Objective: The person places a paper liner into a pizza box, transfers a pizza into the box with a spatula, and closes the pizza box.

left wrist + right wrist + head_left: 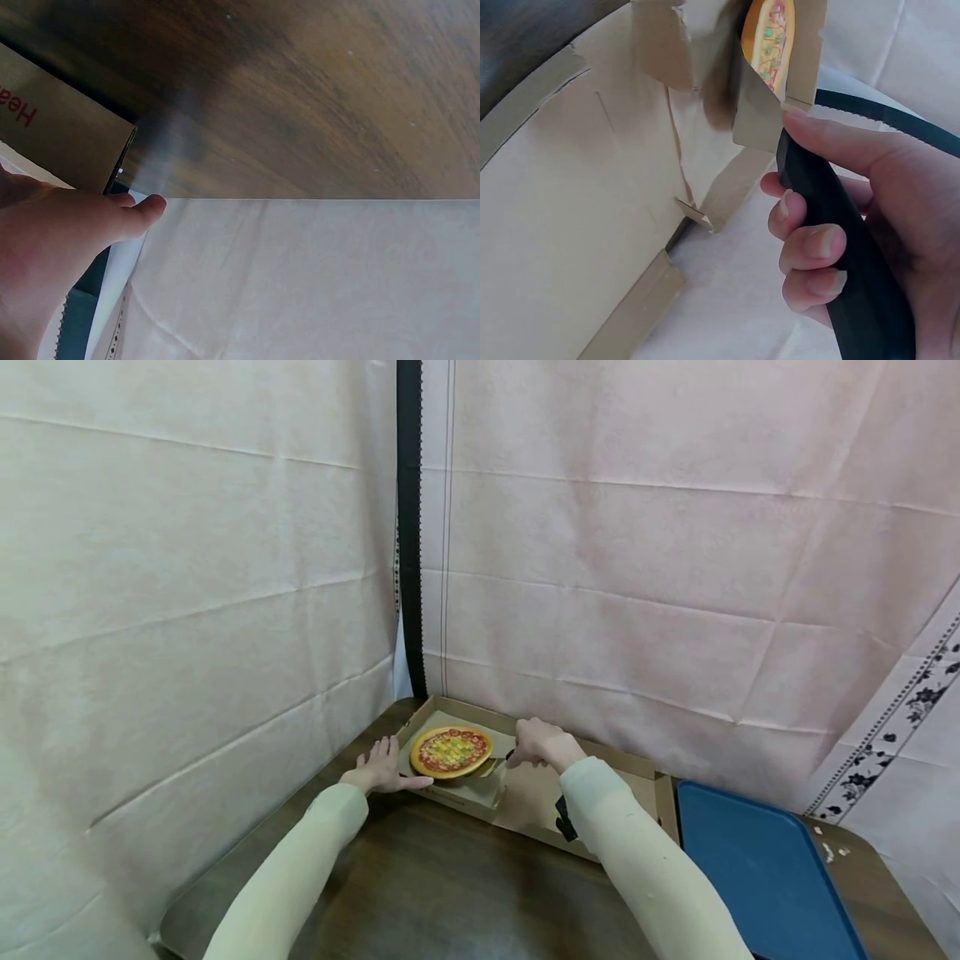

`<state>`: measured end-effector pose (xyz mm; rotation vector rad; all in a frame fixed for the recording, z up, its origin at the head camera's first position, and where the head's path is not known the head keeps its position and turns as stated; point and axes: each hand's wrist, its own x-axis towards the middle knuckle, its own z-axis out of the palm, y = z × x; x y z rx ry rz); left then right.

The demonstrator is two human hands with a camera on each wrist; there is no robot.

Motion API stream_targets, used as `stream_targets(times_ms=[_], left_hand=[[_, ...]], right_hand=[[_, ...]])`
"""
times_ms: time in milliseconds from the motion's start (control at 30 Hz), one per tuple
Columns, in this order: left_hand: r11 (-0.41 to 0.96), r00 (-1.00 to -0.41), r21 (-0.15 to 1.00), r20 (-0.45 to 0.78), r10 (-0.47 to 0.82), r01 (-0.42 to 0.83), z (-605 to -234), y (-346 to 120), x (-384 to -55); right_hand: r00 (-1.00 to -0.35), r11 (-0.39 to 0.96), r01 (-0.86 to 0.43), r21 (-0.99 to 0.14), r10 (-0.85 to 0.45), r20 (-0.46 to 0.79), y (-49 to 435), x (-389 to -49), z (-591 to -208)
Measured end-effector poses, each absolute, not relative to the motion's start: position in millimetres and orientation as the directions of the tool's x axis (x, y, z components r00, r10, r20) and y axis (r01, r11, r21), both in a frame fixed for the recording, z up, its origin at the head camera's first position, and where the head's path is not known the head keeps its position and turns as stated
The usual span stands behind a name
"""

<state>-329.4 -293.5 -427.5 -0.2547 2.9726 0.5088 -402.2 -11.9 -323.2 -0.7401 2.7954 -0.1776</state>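
A round pizza [452,751] with red, yellow and green toppings lies in the left half of an opened cardboard pizza box [536,797]. My right hand [542,743] grips the black handle [840,240] of a pizza server, fingers wrapped round it and thumb along its top. The server's shiny blade [756,116] reaches toward the pizza and partly covers it in the right wrist view; its tip is hidden in the head view. At the box's front left corner, my left hand [382,768] has its fingers extended and thumb spread along the front wall.
A blue tray [757,860] lies to the right of the box on the brown wooden table [420,885]. Cloth curtains [637,568] close off the back and left sides right behind the box. Small white scraps [827,852] lie past the tray.
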Motion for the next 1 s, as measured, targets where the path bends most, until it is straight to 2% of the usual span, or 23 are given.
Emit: stream_targets(times_ms=[467,1000], left_hand=[[0.928,-0.979,0.319,-0.136,-0.154,-0.19,-429,-295,-331],[0.926,-0.98,0.332,-0.136,-0.143,-0.181,-425,-293,-326]], right_hand=[[-0.836,0.875,-0.465,-0.137,-0.485,-0.258,-14,-399,-311],[-0.847,0.877,-0.473,-0.085,-0.479,-0.23,-11,-400,-303]])
